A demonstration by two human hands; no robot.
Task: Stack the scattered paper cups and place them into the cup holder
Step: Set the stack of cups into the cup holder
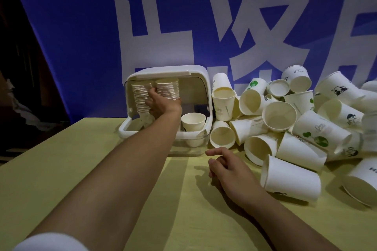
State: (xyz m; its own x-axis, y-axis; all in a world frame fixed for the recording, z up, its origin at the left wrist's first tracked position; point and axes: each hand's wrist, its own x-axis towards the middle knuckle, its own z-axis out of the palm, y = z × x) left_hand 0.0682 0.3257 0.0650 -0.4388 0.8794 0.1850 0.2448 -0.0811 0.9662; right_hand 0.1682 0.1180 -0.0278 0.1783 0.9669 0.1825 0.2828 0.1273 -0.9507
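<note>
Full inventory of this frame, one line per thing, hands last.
cup holder: one, white with clear front, back of table, lid raised
cup stacks: two, white, inside holder
single cup: one, white, upright inside holder, right side
loose cups: a pile, too many to count, white, some printed, right of holder
table: one, pale yellow-green
banner: one, blue with white characters, behind
left hand: inside holder, gripping a stack
right hand: loosely curled above table, empty
</note>
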